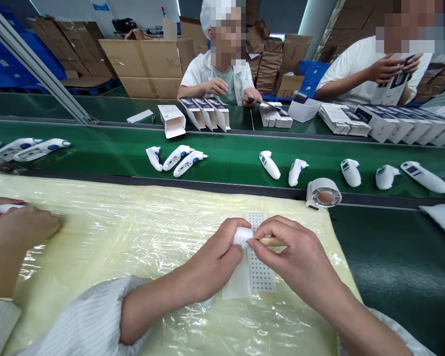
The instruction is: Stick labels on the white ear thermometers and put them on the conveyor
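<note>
My left hand (222, 254) is closed around a white rounded plastic device (243, 237), mostly hidden by the fingers; it looks like the handheld thermometers on the belt. Between thumb and fingertips, my right hand (285, 242) pinches a pale wooden-looking stick (272, 242), its end at the device's surface. Beneath both hands lies a sheet of small round dot stickers (262, 277), with a plain whitish backing strip (239, 284) beside it. These rest on a table covered in yellowish clear plastic film (133, 237).
Beyond the table runs a green conveyor belt (230, 165) carrying several white thermometers (270, 164). A tape roll (324, 193) sits at its near edge. Another person's hand (25, 227) is at left. Two people work opposite, among white boxes (172, 121).
</note>
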`<move>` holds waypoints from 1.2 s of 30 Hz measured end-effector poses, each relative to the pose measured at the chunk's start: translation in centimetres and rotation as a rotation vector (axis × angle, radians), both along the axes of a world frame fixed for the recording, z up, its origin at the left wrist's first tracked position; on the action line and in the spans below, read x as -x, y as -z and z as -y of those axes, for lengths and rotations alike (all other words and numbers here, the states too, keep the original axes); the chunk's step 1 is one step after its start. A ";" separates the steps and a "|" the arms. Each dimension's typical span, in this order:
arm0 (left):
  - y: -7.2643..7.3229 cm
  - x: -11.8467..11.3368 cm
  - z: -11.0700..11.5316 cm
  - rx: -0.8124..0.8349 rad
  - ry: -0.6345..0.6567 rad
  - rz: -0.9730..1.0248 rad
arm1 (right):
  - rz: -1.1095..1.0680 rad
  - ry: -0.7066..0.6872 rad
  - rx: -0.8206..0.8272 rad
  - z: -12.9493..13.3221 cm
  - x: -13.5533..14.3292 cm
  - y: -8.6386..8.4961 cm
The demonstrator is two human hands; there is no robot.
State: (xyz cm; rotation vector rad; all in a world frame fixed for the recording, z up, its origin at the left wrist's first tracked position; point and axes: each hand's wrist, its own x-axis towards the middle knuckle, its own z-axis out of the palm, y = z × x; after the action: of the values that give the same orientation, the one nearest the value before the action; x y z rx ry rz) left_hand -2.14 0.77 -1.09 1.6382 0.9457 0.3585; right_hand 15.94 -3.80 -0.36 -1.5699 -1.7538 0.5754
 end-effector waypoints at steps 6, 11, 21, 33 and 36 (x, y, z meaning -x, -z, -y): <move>-0.6 -0.1 0.1 0.012 0.012 -0.029 | 0.043 -0.018 -0.019 0.0 -0.1 0.0; -1.2 -0.1 0.2 -0.016 0.031 -0.040 | 0.078 -0.017 -0.047 0.0 -0.1 0.0; -1.1 0.0 0.1 -0.064 0.077 -0.058 | 0.115 -0.049 -0.068 0.1 -0.4 0.0; -1.1 0.2 0.2 -0.137 0.141 -0.105 | 0.219 -0.138 -0.041 0.2 -0.9 -0.4; -1.0 0.1 0.2 -0.153 0.162 -0.119 | 0.218 -0.159 -0.027 0.2 -0.9 -0.6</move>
State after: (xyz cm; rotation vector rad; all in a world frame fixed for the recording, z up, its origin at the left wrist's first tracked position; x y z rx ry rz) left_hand -2.27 0.59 -0.13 1.8799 0.8841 0.2294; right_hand 16.81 -4.01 0.28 -1.5309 -2.0550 0.4677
